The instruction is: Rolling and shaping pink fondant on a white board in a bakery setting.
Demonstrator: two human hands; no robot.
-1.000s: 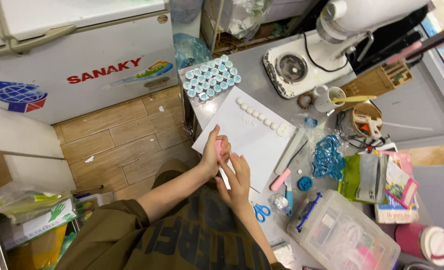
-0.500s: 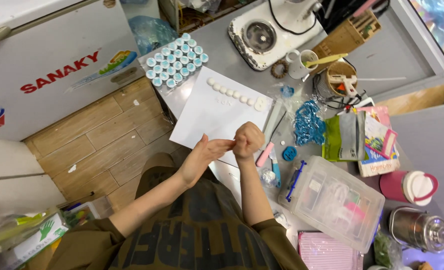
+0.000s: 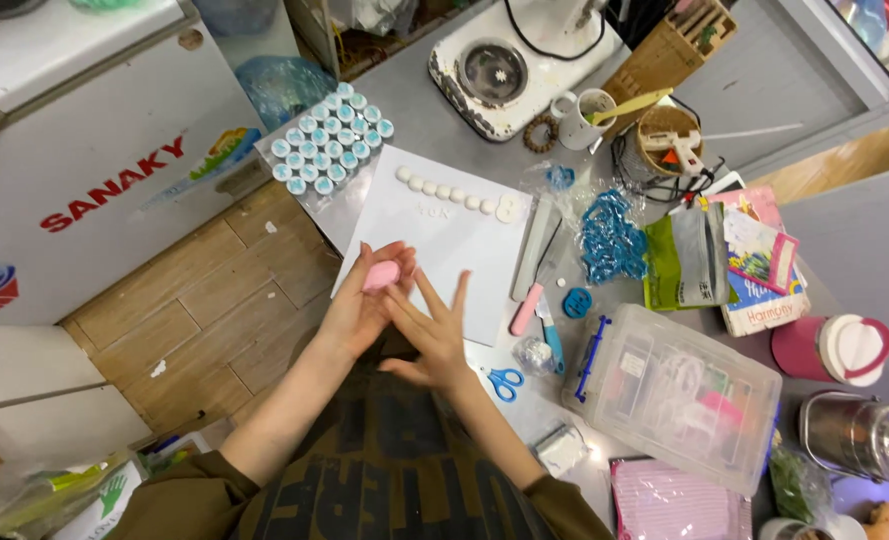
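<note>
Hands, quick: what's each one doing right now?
Left hand: cupped, a pink lump lying on its fingers.
Right hand: open, fingers spread, holding nothing.

A grey worktop runs diagonally across the room. Beside it lies a wood-plank floor, and a white chest freezer stands at the left.

Grey table with white sheet, clear box, scissors.

A sheet of paper lies on the worktop. Along its far edge sits a row of small balls. Beyond its left corner lies a tray of small pots; right of it, a clear lidded box; near it, scissors.
</note>
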